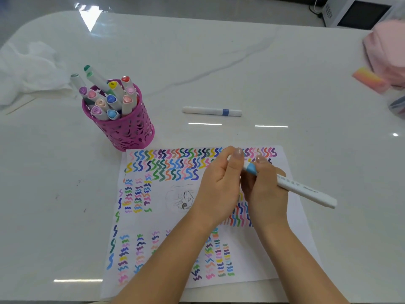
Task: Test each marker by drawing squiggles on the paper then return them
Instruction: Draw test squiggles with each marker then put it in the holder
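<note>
Both hands are meeting over the upper right part of the paper [219, 216], which is lying near the front edge of the white marble-look table [241, 62]. The right hand [266, 189] is wrapping its fingers closed around a white marker [304, 189] with a light blue band, its long end pointing out to the right past the paper's edge. The left hand [219, 185] is pinching closed on the marker's other end, thumb and forefinger pressing at what looks like the cap; whether the cap is on or coming off cannot be told. The sheet is filling with rows of coloured squiggles along its top, left and lower parts, with a faint pencil sketch near the middle. A pink cut-out holder [122, 126] is standing just beyond the paper's top left corner, holding many markers with numbered caps, the numbers too small to read. A second white marker [212, 111] with a blue band is lying alone beyond the paper, well apart from it. Wide bare table is stretching left of the holder and right of the sheet. The print on the held marker's barrel is too blurred to read. Crumpled tissue [30, 69] is sitting at the far left, pink fabric [385, 51] at the far right.
</note>
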